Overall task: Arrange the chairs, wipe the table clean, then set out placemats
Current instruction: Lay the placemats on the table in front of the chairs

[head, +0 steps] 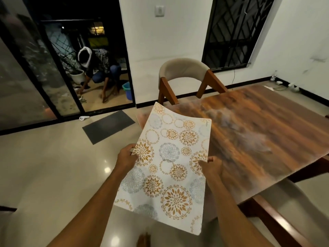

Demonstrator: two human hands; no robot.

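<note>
A white placemat [169, 166] printed with orange and grey flower circles hangs in the air at the left corner of the wooden table [258, 132]. My left hand [126, 157] grips its left edge. My right hand [211, 166] grips its right edge, thumb on top. The mat's far end curls up slightly over the table corner. A beige padded chair [185, 72] with brown wooden legs stands at the table's far end. Another chair [277, 202] sits tucked under the near side, partly hidden by the mat and my right arm.
A dark doormat [108, 125] lies on the glossy floor before a sliding glass door [58, 82]. Outside it a person [96, 75] crouches beside a blue bucket [128, 90] and a potted plant. A barred window [235, 31] and cables along the wall are at the right.
</note>
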